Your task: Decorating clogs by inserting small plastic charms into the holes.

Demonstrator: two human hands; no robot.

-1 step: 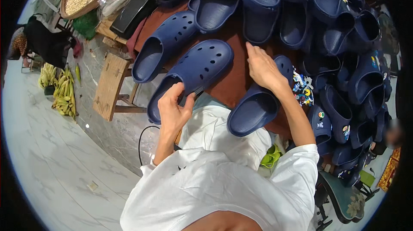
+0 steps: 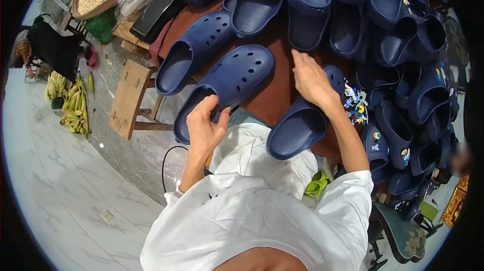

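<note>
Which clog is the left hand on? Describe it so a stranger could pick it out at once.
Start at the brown table covered with navy clogs. At its near edge, the left hand grips the heel of one clog lying toe away. Unlike the clog under the right hand, its perforated top is fully visible, and it carries no charms.

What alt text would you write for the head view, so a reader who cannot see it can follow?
Seen from above, a person in a white shirt works at a brown table covered with navy blue clogs: the left hand grips the heel of one clog, and the right hand rests on another clog. Bananas lie on the marble floor to the left.
</note>
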